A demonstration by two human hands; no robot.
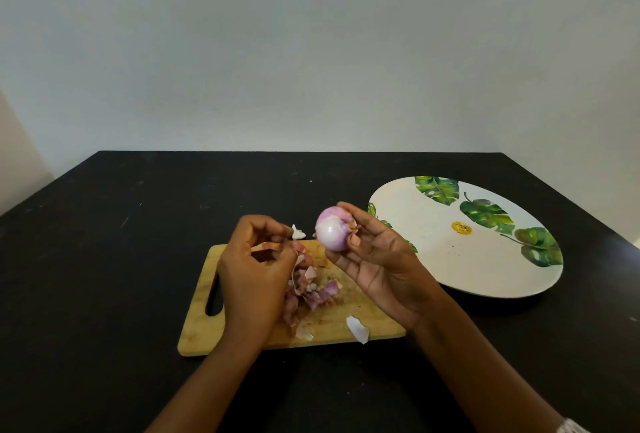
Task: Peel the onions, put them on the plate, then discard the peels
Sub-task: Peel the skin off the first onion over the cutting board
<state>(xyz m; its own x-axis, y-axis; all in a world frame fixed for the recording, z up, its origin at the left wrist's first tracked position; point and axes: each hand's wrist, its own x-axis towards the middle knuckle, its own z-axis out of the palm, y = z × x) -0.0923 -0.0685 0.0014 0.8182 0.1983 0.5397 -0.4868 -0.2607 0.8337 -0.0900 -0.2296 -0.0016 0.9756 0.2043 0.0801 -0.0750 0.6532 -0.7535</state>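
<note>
A peeled purple-and-white onion (333, 228) is held above the wooden cutting board (375, 321) by my right hand (379, 261), fingers and thumb curled round it. My left hand (254, 273) hovers just left of it over the board and pinches a strip of dry onion peel (297, 261) that hangs down. A heap of pink and white peels (313, 294) lies on the board under my left hand. The big white plate (460, 259) with green leaf prints sits to the right and holds no onion.
The board and plate rest on a black table (104, 259) against a pale wall. A loose white peel (357, 328) lies at the board's near edge, and another small one (298, 233) at its far edge.
</note>
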